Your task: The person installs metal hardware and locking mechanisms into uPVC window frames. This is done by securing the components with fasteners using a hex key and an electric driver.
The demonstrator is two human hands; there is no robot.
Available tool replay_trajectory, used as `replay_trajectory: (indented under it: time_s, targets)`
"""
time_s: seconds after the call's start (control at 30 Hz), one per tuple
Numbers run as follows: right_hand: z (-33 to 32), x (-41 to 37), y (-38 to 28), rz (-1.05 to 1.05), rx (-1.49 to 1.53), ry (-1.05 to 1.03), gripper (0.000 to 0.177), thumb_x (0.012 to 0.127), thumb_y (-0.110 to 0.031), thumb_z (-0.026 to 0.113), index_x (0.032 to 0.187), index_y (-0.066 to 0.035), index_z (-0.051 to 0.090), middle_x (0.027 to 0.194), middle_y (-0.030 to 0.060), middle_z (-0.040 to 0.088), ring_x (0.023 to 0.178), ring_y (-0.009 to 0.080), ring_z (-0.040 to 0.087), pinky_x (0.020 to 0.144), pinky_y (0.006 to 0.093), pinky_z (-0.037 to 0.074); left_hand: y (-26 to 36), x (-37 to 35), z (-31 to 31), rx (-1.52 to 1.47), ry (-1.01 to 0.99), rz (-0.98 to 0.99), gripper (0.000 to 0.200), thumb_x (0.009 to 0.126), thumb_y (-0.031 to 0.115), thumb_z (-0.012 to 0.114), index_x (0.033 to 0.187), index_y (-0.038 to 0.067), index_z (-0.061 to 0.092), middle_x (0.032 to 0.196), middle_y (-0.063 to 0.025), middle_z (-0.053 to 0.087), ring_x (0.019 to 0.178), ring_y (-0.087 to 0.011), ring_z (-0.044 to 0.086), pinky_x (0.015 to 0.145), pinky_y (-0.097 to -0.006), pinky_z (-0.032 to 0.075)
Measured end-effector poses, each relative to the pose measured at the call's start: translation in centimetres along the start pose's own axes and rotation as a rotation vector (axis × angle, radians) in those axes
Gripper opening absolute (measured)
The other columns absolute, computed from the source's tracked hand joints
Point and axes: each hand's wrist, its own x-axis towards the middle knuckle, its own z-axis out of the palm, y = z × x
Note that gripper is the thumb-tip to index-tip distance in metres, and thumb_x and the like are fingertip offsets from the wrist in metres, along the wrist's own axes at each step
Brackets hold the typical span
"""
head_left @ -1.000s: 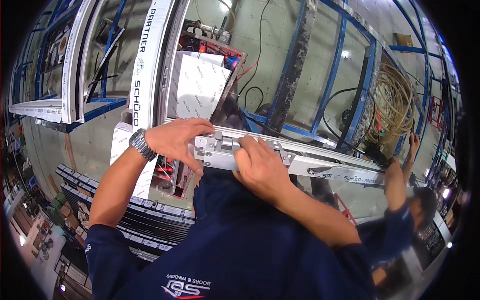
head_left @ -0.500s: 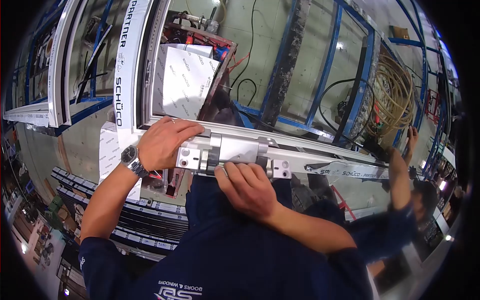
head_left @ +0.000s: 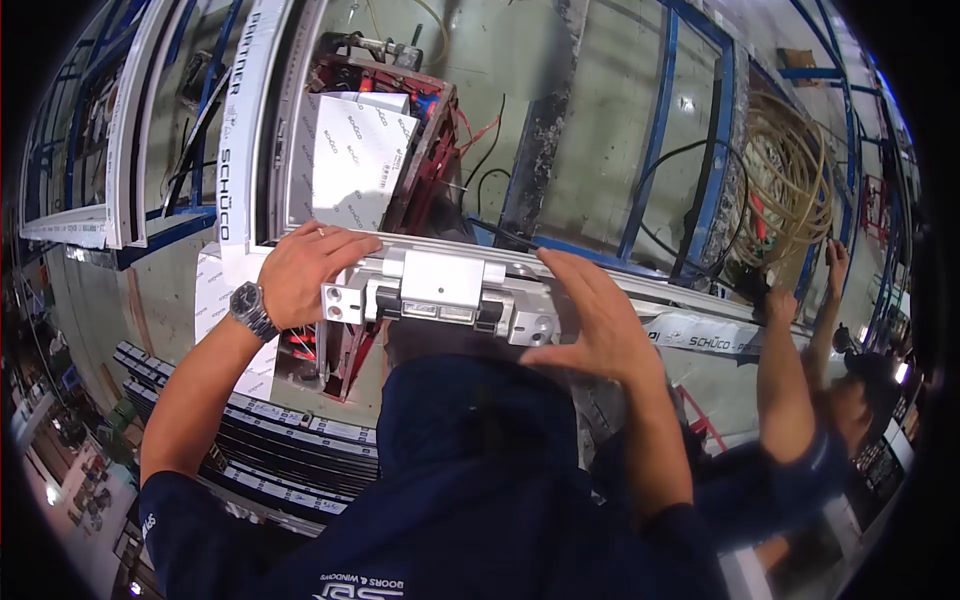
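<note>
Hinge: the silver hinge point(head_left: 440, 285) sits on the Schüco frame rail point(head_left: 700, 330), with its long axis running left to right along that rail.
Left hand: the left hand point(head_left: 305, 268) is closed over the rail at the frame corner, its fingers curled across the top. It touches the hinge's left end plate.
Right hand: the right hand point(head_left: 590, 320) is open with fingers spread and holds nothing. Its fingertips are at the hinge's right end plate; contact cannot be told.
Relation: the hinge lies between the two hands, to the right of the left grip. The left hand is the closer.
Beside: a co-worker's arm point(head_left: 790, 370) is well apart, further right along the rail.
</note>
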Motion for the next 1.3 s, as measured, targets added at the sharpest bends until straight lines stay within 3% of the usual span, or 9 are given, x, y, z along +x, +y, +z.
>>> replay_trajectory:
  time_s: [0.1,0.27,0.4,0.5,0.63,0.67,0.8,0.93,1.3]
  targets:
    - [0.1,0.1,1.4,-0.091,-0.077,-0.205,0.103,0.065,-0.050,0.092,0.146,-0.001,0.050,0.145,0.0179,0.056,0.135,0.0382,0.053,0.115,0.0481,0.042,-0.3,0.3,-0.2,-0.022,-0.012,0.027,0.062,0.083,0.043,0.074,0.136,0.013,0.062,0.132,-0.0083,0.068,0.117,-0.0331,0.066,0.102,-0.0485,0.049]
    - [1.5,2.0,1.9,-0.048,-0.245,-0.238,0.078,0.063,-0.012,0.082,0.135,-0.001,0.055,0.133,0.0131,0.061,0.127,0.0315,0.058,0.112,0.0472,0.044,-0.3,0.8,-0.8,-0.043,-0.086,0.007,0.073,0.068,0.021,0.083,0.137,0.012,0.061,0.131,-0.0079,0.068,0.114,-0.0283,0.067,0.095,-0.0431,0.052]
    - [0.9,3.6,1.7,0.028,-0.242,-0.394,0.091,0.053,-0.020,0.088,0.137,-0.003,0.056,0.135,0.0104,0.062,0.126,0.0290,0.059,0.112,0.0484,0.042,-0.9,1.5,-1.1,-0.099,-0.064,0.050,0.072,0.063,0.017,0.081,0.132,0.006,0.063,0.128,-0.0082,0.068,0.116,-0.0249,0.067,0.095,-0.0397,0.054]
    - [0.9,4.1,1.9,-0.031,-0.296,-0.420,0.097,0.045,-0.027,0.089,0.135,-0.007,0.060,0.143,0.0080,0.060,0.129,0.0262,0.058,0.114,0.0511,0.041,-0.9,1.6,-1.1,-0.095,-0.071,0.015,0.076,0.060,0.028,0.082,0.130,0.005,0.065,0.128,-0.0077,0.068,0.119,-0.0227,0.066,0.101,-0.0435,0.051]
    - [1.2,4.5,2.1,0.011,-0.207,-0.401,0.087,0.046,-0.023,0.083,0.129,-0.004,0.064,0.137,0.0095,0.065,0.125,0.0272,0.062,0.112,0.0549,0.042,-0.9,0.3,-1.3,-0.065,-0.087,-0.124,0.062,0.069,0.025,0.078,0.127,0.003,0.068,0.129,-0.0090,0.069,0.129,-0.0213,0.062,0.104,-0.0485,0.048]
    - [1.3,4.5,2.2,0.004,-0.200,-0.378,0.076,0.053,-0.022,0.078,0.126,-0.003,0.066,0.133,0.0104,0.068,0.121,0.0277,0.065,0.111,0.0549,0.043,-1.0,0.1,-1.2,-0.081,-0.082,-0.144,0.050,0.077,0.022,0.073,0.124,0.006,0.070,0.130,-0.0083,0.069,0.131,-0.0203,0.062,0.103,-0.0497,0.048]
    - [1.9,4.1,2.4,-0.019,-0.234,-0.344,0.063,0.064,-0.023,0.071,0.123,-0.003,0.068,0.129,0.0117,0.070,0.115,0.0270,0.068,0.108,0.0536,0.044,-1.3,0.9,-0.3,-0.057,0.000,-0.111,0.031,0.088,0.024,0.067,0.115,0.012,0.075,0.121,-0.0019,0.074,0.123,-0.0179,0.067,0.104,-0.0458,0.050]
    - [2.1,3.8,2.4,0.007,-0.234,-0.357,0.055,0.068,-0.023,0.068,0.120,-0.004,0.069,0.127,0.0112,0.070,0.115,0.0255,0.068,0.108,0.0540,0.043,-1.1,1.2,-0.2,-0.105,0.016,-0.154,0.021,0.090,0.016,0.067,0.108,0.016,0.078,0.117,0.0005,0.075,0.115,-0.0153,0.070,0.103,-0.0405,0.052]
    - [1.7,4.3,2.8,0.003,-0.183,-0.416,0.050,0.077,-0.025,0.069,0.123,-0.005,0.067,0.127,0.0120,0.070,0.118,0.0267,0.066,0.111,0.0579,0.041,-1.2,1.8,-0.4,-0.034,-0.044,-0.130,0.019,0.089,0.024,0.069,0.103,0.015,0.079,0.112,-0.0001,0.078,0.108,-0.0149,0.073,0.091,-0.0332,0.053]
